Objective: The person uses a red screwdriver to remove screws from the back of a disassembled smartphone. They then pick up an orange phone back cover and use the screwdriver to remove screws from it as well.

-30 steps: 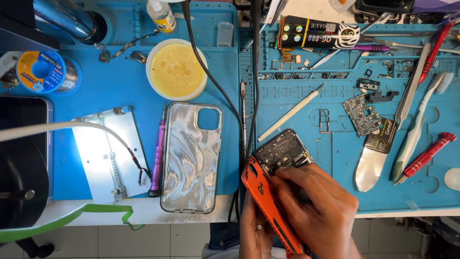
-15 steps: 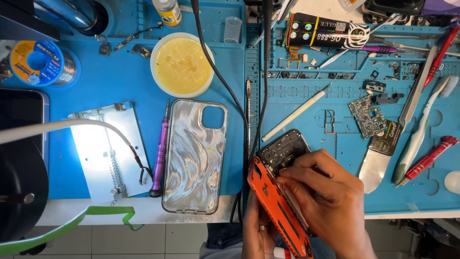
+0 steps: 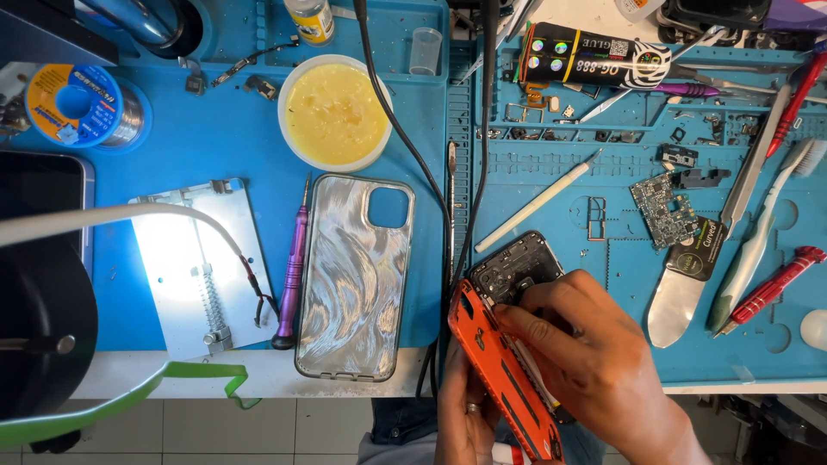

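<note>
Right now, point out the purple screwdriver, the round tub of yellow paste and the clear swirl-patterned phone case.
purple screwdriver [image 3: 293,267]: head view, mid handle.
round tub of yellow paste [image 3: 334,112]: head view, paste surface.
clear swirl-patterned phone case [image 3: 353,284]: head view, back panel.

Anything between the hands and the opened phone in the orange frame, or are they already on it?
Nothing visible is in the way. The right hand lies on the opened phone, fingertips on its exposed inside, and the left hand grips the orange frame from below. The black cables pass beside it, to the left.
</note>
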